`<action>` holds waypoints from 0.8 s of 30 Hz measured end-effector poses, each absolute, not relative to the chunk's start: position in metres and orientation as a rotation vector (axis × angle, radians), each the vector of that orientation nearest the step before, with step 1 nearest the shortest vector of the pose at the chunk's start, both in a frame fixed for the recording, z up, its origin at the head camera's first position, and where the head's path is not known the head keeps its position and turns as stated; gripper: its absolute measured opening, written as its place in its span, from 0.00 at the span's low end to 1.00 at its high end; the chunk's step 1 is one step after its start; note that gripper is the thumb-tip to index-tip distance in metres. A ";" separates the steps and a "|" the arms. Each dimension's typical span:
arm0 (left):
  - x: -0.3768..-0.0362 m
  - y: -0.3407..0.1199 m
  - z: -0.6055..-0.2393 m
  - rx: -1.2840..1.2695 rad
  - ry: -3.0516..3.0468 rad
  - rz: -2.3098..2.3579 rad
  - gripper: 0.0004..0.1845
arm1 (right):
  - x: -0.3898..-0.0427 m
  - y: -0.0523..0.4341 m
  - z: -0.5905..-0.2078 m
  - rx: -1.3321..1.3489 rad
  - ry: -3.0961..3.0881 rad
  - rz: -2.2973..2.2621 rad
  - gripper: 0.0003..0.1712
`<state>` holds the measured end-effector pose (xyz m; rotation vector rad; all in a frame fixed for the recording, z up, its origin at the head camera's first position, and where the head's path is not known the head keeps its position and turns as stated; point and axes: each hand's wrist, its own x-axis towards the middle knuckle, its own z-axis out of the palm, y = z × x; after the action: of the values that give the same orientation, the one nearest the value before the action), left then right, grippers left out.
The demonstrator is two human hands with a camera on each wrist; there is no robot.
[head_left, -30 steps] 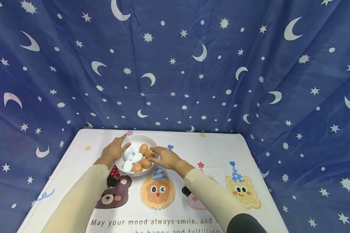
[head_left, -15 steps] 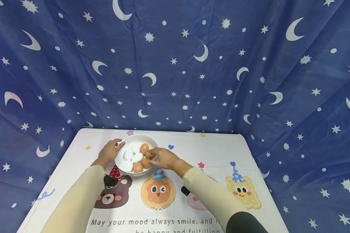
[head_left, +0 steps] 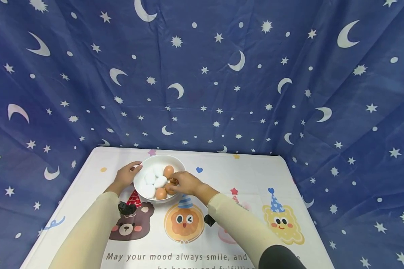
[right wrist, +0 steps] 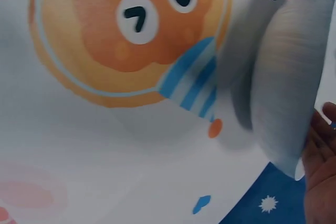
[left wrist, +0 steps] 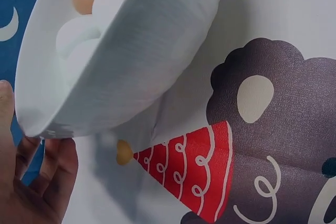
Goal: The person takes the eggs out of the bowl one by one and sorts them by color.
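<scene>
A white bowl [head_left: 159,199] stands at the back left of the table. In it lie several white eggs [head_left: 160,182] and several brown eggs [head_left: 168,172]. My left hand [head_left: 125,176] holds the bowl's left rim; in the left wrist view its bent fingers [left wrist: 62,169] meet the outer wall while the thumb stands at the inner side. Reaching over the right rim, my right hand [head_left: 189,184] has thumb and fingers curled about a brown egg, which they largely cover. The right wrist view shows the hand partly behind the bowl wall, with the egg out of sight.
A white tablecloth [head_left: 252,168] with printed cartoon figures covers the table. A blue curtain [head_left: 202,74] with moons and stars stands behind it and along both sides. Dark wrist-camera parts [head_left: 127,208] sit below the sleeves.
My left hand has drawn back from over the bowl to its left rim. The fingers of my right hand have closed in on a brown egg in the bowl.
</scene>
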<state>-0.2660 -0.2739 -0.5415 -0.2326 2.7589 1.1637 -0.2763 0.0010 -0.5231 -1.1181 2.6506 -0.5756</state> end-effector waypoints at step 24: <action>-0.263 -0.284 -0.551 -0.214 2.649 1.443 0.28 | -0.283 -0.018 -0.523 -0.990 2.585 -0.442 0.23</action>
<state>-0.2633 -0.2841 -0.5514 -0.2138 2.6491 1.4427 -0.2833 -0.0181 -0.5227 -0.9902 2.5848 -0.4422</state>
